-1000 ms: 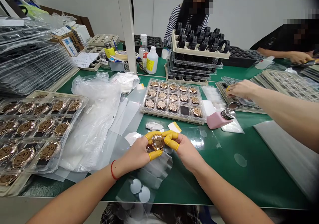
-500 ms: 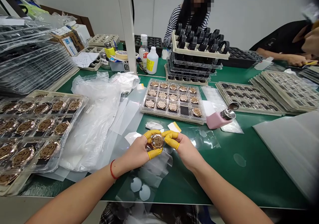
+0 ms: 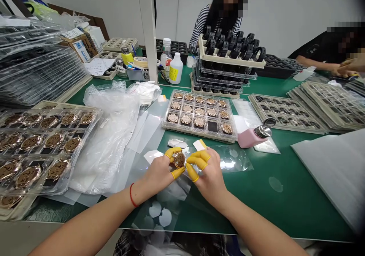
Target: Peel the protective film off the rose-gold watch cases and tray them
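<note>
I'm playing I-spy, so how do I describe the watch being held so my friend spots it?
Start at the green table, then find the left hand with yellow finger covers and a red bracelet. It holds a round watch case with a gold rim and brown middle. Similar watch cases lie in trays; this one is in fingers.

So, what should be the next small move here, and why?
I would probably bring the right hand to the free side of the watch case, since the left hand grips its other side, marked back showing, and the right fingertips are close beside it.
</note>
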The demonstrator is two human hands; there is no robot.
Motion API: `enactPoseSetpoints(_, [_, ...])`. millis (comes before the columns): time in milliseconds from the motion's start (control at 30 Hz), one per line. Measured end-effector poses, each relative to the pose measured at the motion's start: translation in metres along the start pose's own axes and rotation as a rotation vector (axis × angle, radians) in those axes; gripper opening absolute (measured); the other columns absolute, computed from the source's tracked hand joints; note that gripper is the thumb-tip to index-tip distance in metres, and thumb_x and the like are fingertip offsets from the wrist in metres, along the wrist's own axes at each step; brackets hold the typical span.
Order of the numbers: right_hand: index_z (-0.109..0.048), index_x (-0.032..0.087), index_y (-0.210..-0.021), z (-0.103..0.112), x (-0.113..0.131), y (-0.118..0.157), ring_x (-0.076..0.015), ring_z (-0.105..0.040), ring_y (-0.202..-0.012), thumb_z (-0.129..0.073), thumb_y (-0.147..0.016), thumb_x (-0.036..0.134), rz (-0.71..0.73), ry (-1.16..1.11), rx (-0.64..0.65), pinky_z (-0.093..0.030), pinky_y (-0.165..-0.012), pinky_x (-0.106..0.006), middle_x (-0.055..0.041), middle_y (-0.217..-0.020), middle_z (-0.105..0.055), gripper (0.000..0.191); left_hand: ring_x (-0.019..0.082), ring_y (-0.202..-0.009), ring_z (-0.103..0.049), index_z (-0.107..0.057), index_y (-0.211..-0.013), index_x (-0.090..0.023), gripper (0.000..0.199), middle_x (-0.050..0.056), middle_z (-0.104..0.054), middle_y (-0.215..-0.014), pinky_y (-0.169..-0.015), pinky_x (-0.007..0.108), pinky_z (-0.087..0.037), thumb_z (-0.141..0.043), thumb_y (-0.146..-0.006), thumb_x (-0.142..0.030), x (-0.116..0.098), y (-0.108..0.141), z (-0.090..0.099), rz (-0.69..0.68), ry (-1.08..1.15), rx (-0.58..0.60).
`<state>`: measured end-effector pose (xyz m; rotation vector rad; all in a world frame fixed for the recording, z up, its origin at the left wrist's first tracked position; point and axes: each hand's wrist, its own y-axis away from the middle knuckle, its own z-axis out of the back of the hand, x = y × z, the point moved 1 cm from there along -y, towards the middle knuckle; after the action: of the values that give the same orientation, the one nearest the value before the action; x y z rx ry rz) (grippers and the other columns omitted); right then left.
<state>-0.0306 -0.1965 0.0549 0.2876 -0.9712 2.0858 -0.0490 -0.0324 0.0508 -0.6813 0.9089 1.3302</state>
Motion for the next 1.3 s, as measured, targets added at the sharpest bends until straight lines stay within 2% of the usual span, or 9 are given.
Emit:
enactPoseSetpoints(100, [-0.060,0.022,-0.081,-0.006,0.009,0.008,-0.0164,-0.051,-0.080,-0.058,-0.081,0.018,0.110,0.119,0.019,-0.029,-0.098,-0.045,0.0007,-0.077,-0.062,0.005,0.021,-0.078,-0.064,-0.047,-0.119,-0.020,0.045,0.004,-0.067,-0.087,-0.068,0.028,-0.048,-0.057,-0.075,-0.026,0.001,0.003,-0.002,0.035,-0.239,-0.036])
enactPoseSetpoints(300, [-0.059,0.022,-0.081,-0.012,0.011,0.013,-0.0166,-0.051,-0.080,-0.057,-0.079,0.014,0.144,0.169,0.013,-0.029,-0.098,-0.045,0.0008,-0.074,-0.062,0.008,0.022,-0.071,-0.065,-0.054,-0.108,-0.015,0.029,0.007,-0.066,-0.076,-0.061,0.027,-0.043,-0.045,-0.081,-0.022,0.005,0.006,-0.009,0.028,-0.542,0.018])
enactPoseSetpoints(467, [-0.055,0.024,-0.092,-0.008,0.010,0.009,-0.0167,-0.053,-0.081,-0.055,-0.079,0.010,0.149,0.080,0.019,-0.034,-0.096,-0.048,-0.0001,-0.081,-0.062,0.019,0.023,-0.078,-0.065,-0.046,-0.119,-0.018,0.038,0.007,-0.067,-0.086,-0.066,0.028,-0.045,-0.047,-0.083,-0.028,0.001,0.007,-0.005,-0.017,-0.409,0.021])
enactPoseSetpoints(633, [-0.049,0.024,-0.097,-0.010,0.011,0.011,-0.0150,-0.057,-0.081,-0.052,-0.078,0.005,0.179,-0.123,-0.076,-0.046,-0.088,-0.041,-0.0020,-0.086,-0.062,0.027,0.024,-0.081,-0.065,-0.044,-0.120,-0.020,0.041,0.008,-0.067,-0.091,-0.068,0.029,-0.046,-0.051,-0.082,-0.031,-0.002,0.009,-0.004,-0.028,-0.322,-0.001])
enactPoseSetpoints(867, [-0.049,0.026,-0.101,-0.016,0.013,0.016,-0.0181,-0.057,-0.086,-0.053,-0.079,0.007,0.152,-0.106,-0.113,-0.051,-0.080,-0.039,-0.0035,-0.088,-0.062,0.029,0.025,-0.072,-0.066,-0.049,-0.110,-0.016,0.031,0.008,-0.067,-0.080,-0.060,0.029,-0.044,-0.039,-0.087,-0.035,0.001,0.009,-0.008,-0.074,-0.450,0.084])
enactPoseSetpoints(1133, [-0.048,0.028,-0.110,-0.020,0.010,0.016,-0.0196,-0.058,-0.090,-0.051,-0.081,0.009,0.140,-0.069,-0.097,-0.052,-0.077,-0.038,-0.0037,-0.089,-0.060,0.035,0.025,-0.076,-0.066,-0.039,-0.122,-0.017,0.038,0.008,-0.068,-0.088,-0.064,0.031,-0.046,-0.041,-0.086,-0.030,0.004,0.009,-0.008,-0.095,-0.401,0.061])
enactPoseSetpoints(1300, [-0.044,0.028,-0.119,-0.022,0.008,0.017,-0.0203,-0.058,-0.095,-0.051,-0.082,0.011,0.140,-0.096,-0.058,-0.053,-0.078,-0.038,-0.0064,-0.098,-0.060,0.042,0.025,-0.076,-0.066,-0.039,-0.123,-0.016,0.040,0.008,-0.068,-0.087,-0.064,0.032,-0.047,-0.041,-0.085,-0.027,0.006,0.008,-0.008,-0.088,-0.415,0.068])
